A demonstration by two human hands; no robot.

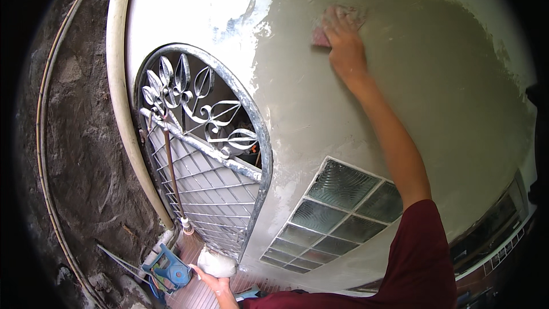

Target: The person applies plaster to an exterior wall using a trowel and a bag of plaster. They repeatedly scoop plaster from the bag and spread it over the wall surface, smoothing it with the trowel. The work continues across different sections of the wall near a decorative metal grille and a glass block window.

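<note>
My right hand [346, 43] is raised on an outstretched arm, its fingers pressing a flat pink pad [321, 38] against the wall. The pad might be a sponge or a folded cloth; its far side is smeared grey. Around it, a wide grey, damp-looking coat of plaster [423, 74] covers the wall. Low in the view, my left hand [216, 287] supports a white rounded lump or bag [217, 263] from below, thumb side out. What the white thing holds, if anything, cannot be made out.
An arched metal gate [266, 137] with scrollwork stands to the left, a broom [174, 177] leaning on it. Beneath my right arm is a glass-block window [334, 212]. A pale pipe [119, 80], a blue plastic stool-like object [171, 269] and a dark earth bank [74, 137] lie farther left.
</note>
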